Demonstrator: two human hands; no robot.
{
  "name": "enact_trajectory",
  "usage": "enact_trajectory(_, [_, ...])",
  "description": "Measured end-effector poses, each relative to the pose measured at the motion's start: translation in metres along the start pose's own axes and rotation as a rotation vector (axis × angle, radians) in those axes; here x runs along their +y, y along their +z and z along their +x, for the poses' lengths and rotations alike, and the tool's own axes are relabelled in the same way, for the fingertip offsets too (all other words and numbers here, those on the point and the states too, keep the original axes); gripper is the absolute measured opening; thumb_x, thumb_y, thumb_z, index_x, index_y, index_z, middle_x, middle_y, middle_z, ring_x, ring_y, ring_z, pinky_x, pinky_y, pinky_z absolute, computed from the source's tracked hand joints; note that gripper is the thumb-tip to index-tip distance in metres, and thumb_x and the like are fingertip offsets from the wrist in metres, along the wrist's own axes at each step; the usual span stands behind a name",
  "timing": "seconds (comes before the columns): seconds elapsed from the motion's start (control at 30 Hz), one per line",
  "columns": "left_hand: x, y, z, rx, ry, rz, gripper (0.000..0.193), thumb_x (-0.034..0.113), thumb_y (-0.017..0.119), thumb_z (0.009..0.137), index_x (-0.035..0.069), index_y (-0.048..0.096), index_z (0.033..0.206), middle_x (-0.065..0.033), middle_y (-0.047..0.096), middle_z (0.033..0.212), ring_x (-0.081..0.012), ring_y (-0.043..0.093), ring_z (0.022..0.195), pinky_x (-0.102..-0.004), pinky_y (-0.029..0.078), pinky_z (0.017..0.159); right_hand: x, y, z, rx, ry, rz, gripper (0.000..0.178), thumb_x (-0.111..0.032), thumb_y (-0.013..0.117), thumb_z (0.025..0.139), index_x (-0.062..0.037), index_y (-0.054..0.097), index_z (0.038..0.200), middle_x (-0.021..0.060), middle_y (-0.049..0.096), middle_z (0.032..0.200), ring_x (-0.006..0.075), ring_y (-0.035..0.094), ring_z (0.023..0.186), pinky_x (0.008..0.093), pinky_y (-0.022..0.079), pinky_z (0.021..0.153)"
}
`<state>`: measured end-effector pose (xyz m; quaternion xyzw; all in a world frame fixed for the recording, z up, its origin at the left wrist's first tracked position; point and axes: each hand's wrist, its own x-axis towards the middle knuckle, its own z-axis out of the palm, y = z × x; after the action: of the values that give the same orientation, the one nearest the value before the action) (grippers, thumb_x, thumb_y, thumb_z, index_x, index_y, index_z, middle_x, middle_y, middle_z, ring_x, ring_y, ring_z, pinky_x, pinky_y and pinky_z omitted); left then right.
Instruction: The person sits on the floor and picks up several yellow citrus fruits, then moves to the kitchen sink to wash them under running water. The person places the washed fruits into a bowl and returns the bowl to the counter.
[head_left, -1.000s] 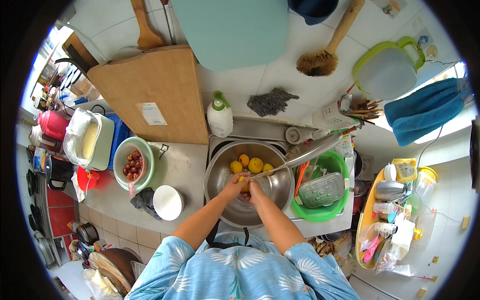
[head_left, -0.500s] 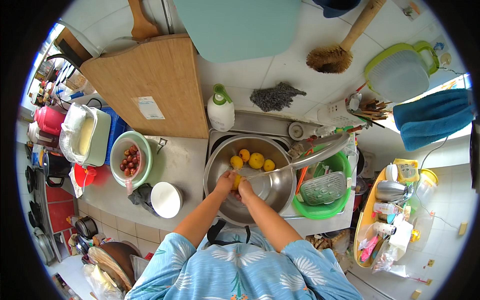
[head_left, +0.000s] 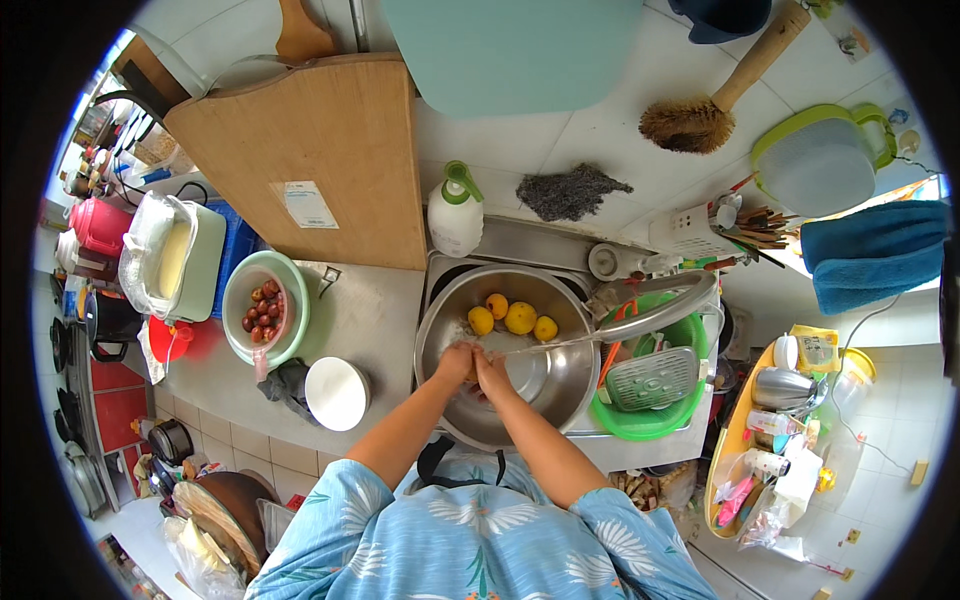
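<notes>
My left hand (head_left: 456, 363) and my right hand (head_left: 491, 375) are pressed together over the near left part of a large steel basin (head_left: 560, 408). Their fingers wrap round a round yellow fruit, which is mostly hidden between them. A thin stream of water (head_left: 545, 346) runs in from the right toward my hands, from the end of a broad metal spout (head_left: 660, 308). Just beyond my fingers, several yellow fruits lie in the basin, among them a larger one (head_left: 520, 318) and a smaller one (head_left: 546, 329) on the right.
Right of the basin sits a green tub (head_left: 652, 427) with a perforated grey tray (head_left: 652, 378). On the left counter are a white bowl (head_left: 336, 394) and a pale green basin (head_left: 293, 335) around a bowl of red fruits (head_left: 264, 312). A pump bottle (head_left: 455, 220) and wooden board (head_left: 310, 150) stand behind.
My hands have closed further round the yellow fruit, so less of it shows. The whole view has shifted slightly; the other fruits stay in place in the basin.
</notes>
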<state>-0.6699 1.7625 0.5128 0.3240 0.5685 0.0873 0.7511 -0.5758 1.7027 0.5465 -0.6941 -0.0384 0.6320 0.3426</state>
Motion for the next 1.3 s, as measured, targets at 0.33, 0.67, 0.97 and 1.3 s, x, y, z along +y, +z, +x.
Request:
enact_trajectory(0.33, [-0.024,0.008,0.008,-0.032,0.395,0.147,0.035,0.030,0.044,0.101,0.006,0.056,0.123,-0.0094,0.062,0.097,-0.0179,0.058,0.089,-0.0298,0.047,0.082,-0.003,-0.011,0.015,-0.238,0.253,0.200,0.062,-0.067,0.029,0.094,-0.0120,0.055,0.085,0.0058,0.052,0.059,0.0171,0.046,0.041,0.0278,0.032,0.036])
enact_trajectory(0.67, [-0.005,0.025,-0.011,0.020,0.351,0.316,0.046,0.034,0.042,0.101,0.008,0.042,0.139,-0.0263,0.062,0.115,-0.0390,0.060,0.109,-0.0418,0.046,0.093,-0.013,-0.029,0.026,-0.087,0.275,0.259,0.070,-0.076,0.023,0.091,-0.0134,0.051,0.076,0.0047,0.047,0.052,0.0162,0.036,0.035,0.0289,0.028,0.033])
enact_trajectory(0.97, [-0.044,0.002,0.042,0.034,0.302,0.684,0.045,0.030,0.037,0.101,0.001,0.048,0.133,-0.0269,0.062,0.114,-0.0366,0.061,0.107,-0.0415,0.048,0.092,0.012,-0.006,0.027,0.039,-0.073,0.050,0.049,-0.051,0.050,0.095,-0.0030,0.059,0.098,0.0104,0.059,0.065,0.0215,0.055,0.043,0.0318,0.037,0.034])
enact_trajectory(1.3, [-0.031,-0.007,0.046,0.053,0.032,0.263,0.043,0.033,0.038,0.099,0.005,0.054,0.128,-0.0252,0.060,0.121,-0.0392,0.058,0.113,-0.0441,0.046,0.098,-0.003,0.008,0.008,-0.034,0.086,0.006,0.049,-0.053,0.035,0.099,-0.0106,0.056,0.087,0.0045,0.054,0.059,0.0162,0.047,0.041,0.0289,0.033,0.036])
